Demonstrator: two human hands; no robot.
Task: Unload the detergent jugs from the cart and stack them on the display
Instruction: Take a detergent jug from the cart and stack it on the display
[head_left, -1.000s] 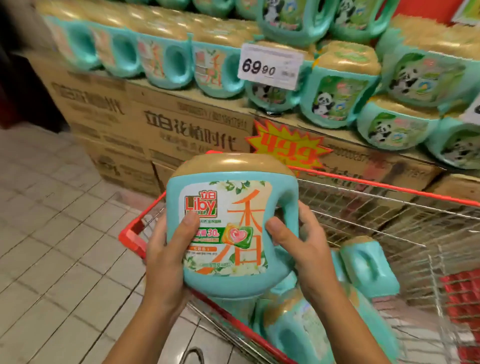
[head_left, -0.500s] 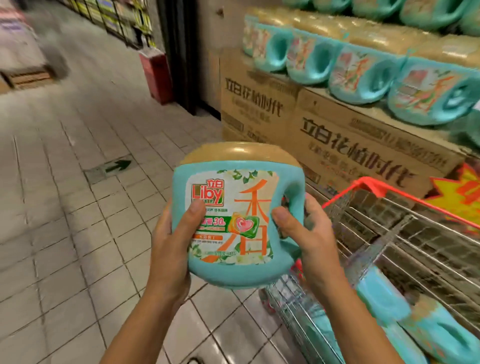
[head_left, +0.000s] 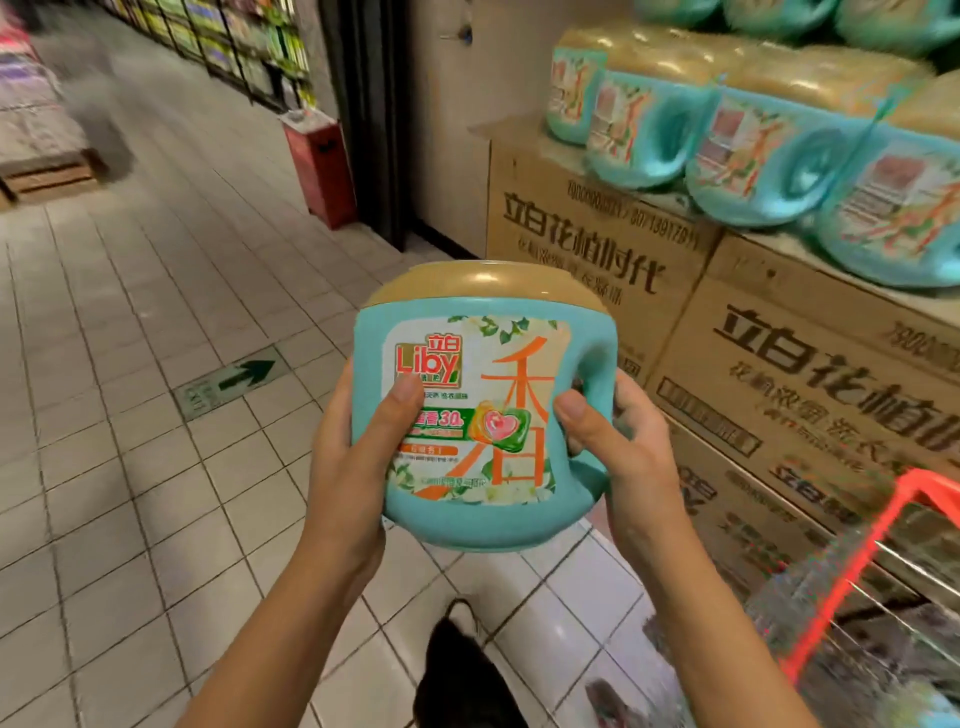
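I hold a teal detergent jug with a tan lid and a Liby label upright in front of me, over the tiled floor. My left hand grips its left side, thumb across the label. My right hand grips the handle side on the right. The display of stacked brown cartons stands at the right, with a row of matching teal jugs on top. The red-rimmed wire cart shows at the lower right corner, blurred.
A tiled aisle with a green arrow sticker stretches to the left. A red box leans by a dark pillar at the back. Shelves line the far aisle. My dark shoe is below the jug.
The view has swung left, away from the cart, which slid to the lower right corner. The jug stays gripped in both hands, now over open floor beside the carton stack.
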